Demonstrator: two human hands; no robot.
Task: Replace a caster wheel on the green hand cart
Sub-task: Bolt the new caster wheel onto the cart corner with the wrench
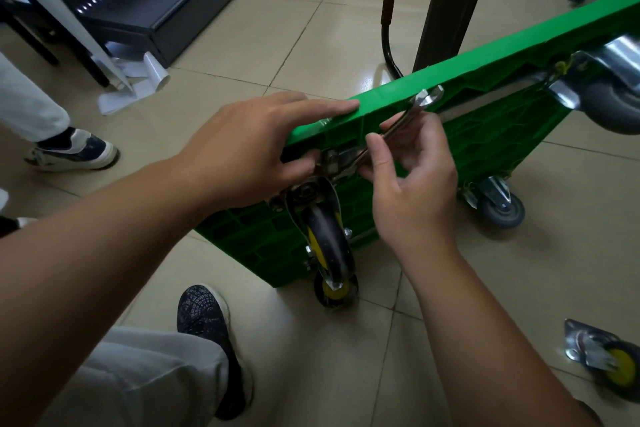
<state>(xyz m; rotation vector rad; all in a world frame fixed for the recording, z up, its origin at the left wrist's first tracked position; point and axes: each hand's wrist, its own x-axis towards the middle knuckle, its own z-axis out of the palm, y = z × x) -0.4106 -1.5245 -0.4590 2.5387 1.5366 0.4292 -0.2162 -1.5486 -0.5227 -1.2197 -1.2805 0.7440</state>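
Observation:
The green hand cart [491, 135] stands on its edge on the tiled floor, underside toward me. A black-and-yellow caster wheel [329, 246] sits at its near corner on a metal plate [334, 159]. My left hand [249, 149] rests on the cart's top edge with its index finger laid straight along it and its thumb down by the plate. My right hand [405, 177] pinches a silver wrench [405, 121] whose lower end meets the caster plate. A loose black-and-yellow caster [609, 360] lies on the floor at the lower right.
Two grey casters [502, 208] [613, 104] stay on the cart's far side. A black handle tube [389, 10] and a dark post [446, 7] rise behind it. Another person's shoe [72, 149] is at left, my own shoe [207, 322] below. Paper scraps [135, 80] lie by a dark cabinet [138, 0].

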